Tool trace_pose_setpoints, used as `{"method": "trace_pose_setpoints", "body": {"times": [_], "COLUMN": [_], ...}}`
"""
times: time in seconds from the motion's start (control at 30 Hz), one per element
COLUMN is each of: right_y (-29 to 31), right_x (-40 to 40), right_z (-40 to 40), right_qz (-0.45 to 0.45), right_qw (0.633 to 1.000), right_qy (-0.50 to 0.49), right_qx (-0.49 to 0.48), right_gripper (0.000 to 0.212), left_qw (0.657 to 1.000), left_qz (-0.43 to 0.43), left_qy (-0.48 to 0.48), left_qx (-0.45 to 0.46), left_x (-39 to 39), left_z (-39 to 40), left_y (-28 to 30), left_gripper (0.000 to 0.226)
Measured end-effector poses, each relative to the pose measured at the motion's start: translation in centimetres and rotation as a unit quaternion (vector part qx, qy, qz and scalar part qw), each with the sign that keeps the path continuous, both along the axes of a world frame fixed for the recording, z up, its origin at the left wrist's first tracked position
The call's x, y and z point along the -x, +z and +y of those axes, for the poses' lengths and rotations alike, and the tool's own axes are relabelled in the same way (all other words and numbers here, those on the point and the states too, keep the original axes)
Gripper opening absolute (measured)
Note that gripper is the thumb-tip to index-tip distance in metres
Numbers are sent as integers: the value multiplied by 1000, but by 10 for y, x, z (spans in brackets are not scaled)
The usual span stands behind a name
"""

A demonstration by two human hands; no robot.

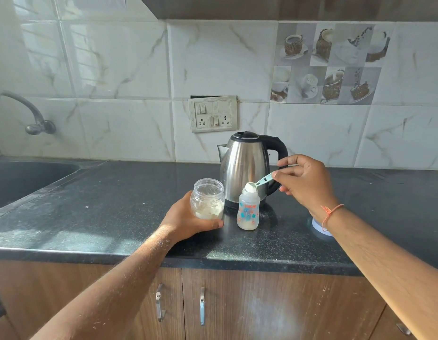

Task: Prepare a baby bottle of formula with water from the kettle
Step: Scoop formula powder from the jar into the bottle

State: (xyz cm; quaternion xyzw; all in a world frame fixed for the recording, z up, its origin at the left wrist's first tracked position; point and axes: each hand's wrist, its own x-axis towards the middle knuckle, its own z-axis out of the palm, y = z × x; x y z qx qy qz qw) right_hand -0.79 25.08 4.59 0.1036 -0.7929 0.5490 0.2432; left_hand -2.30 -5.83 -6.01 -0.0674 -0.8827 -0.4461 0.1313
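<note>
The right hand (307, 184) pinches the scoop (261, 180) handle, its heaped bowl directly over the upright bottle (248, 209) mouth, between both hands on the worktop (115, 217). The left hand (188, 218) grips the powder jar (208, 199).

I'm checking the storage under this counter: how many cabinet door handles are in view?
3: two upright handles side by side below the counter's middle, and one at the bottom right corner, partly cut off. Others may lie outside the frame.
</note>
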Motion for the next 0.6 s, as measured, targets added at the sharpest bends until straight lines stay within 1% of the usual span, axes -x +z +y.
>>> {"method": "trace_pose_setpoints", "body": {"times": [0.17,0.3,0.4,0.47,0.53,0.6], "right_y": [-8,-13,-14,-13,-12,-10], "right_x": [1,-2,-6,-7,-8,-8], "right_z": [3,7,9,10,10,12], "right_qz": [63,130,210,258,297,324], "right_qw": [995,978,945,917,891,874], "right_qy": [17,-3,-15,-20,-22,-16], "right_qx": [-76,-161,-251,-304,-343,-362], "right_gripper": [18,12,11,16,19,19], "left_qw": [1000,1000,1000,1000,1000,1000], "left_qz": [4,4,5,5,6,4], "left_qy": [0,0,0,0,-2,-2], "left_qx": [0,1,1,0,-1,-2], "left_x": [1,0,0,1,1,1], "left_z": [0,0,1,0,0,0], "left_y": [0,0,0,0,-1,-1], "left_gripper": [97,96,95,95,95,96]}}
